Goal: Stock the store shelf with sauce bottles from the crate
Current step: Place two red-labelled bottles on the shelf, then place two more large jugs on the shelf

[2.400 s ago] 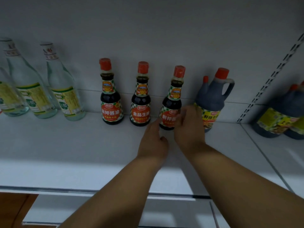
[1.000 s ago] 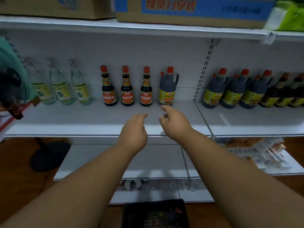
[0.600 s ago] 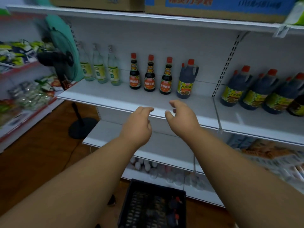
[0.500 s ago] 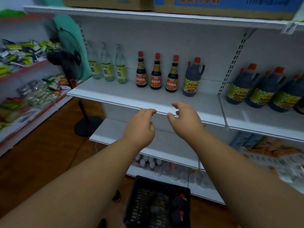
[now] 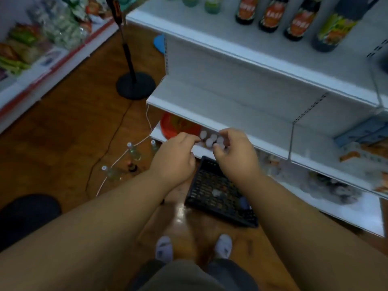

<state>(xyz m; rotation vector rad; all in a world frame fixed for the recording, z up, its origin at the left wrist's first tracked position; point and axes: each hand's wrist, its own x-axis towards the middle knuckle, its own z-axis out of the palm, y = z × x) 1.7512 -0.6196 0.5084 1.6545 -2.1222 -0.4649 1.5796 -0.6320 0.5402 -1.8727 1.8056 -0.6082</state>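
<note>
Both hands hang in the air with fingers loosely bent, holding nothing: the left hand (image 5: 174, 158) and the right hand (image 5: 236, 156). The black crate (image 5: 220, 198) sits on the floor just under them. Sauce bottles (image 5: 273, 14) stand far up on the shelf (image 5: 241, 53).

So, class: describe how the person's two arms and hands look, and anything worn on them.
Both forearms are bare, with no sleeves in view. The left hand and right hand wear no gloves; no watch, bracelet or ring shows. The picture is too blurred to rule out small marks.
</note>
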